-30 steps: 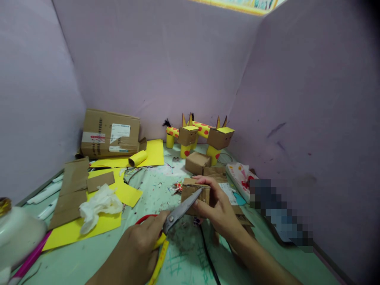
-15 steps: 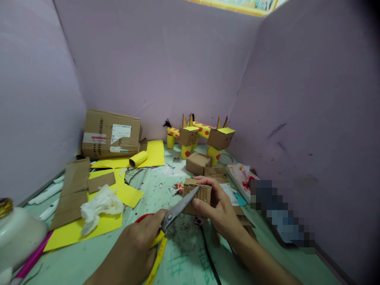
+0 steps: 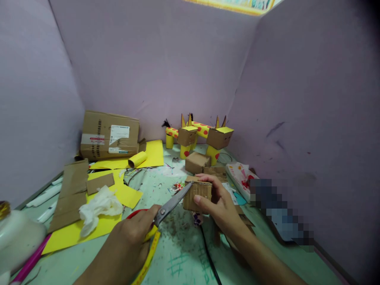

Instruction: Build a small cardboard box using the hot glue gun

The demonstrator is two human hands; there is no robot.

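Note:
My left hand (image 3: 135, 235) is closed around the red and yellow handles of a pair of scissors (image 3: 172, 202), whose blades point up and to the right. The blade tip meets the top left edge of a small cardboard box (image 3: 190, 198). My right hand (image 3: 216, 198) grips that box from its right side, thumb on the ribbed front face and fingers over the top. Below the box is a dark-patterned object with a black cord (image 3: 208, 249). Behind it sits another small brown box (image 3: 197, 162).
Two cardboard giraffe figures (image 3: 218, 138) stand at the back. To the left lie a large carton (image 3: 109, 134), yellow paper (image 3: 89, 233), crumpled tissue (image 3: 101, 206) and cardboard strips (image 3: 69, 194). A white pot (image 3: 20, 229) is at the left edge; a blurred-out phone-like object (image 3: 279, 213) lies right.
The scissors have drawn back to the left and down, their tip sliding along the box's top edge from right to left. The right hand keeps its grip on the box.

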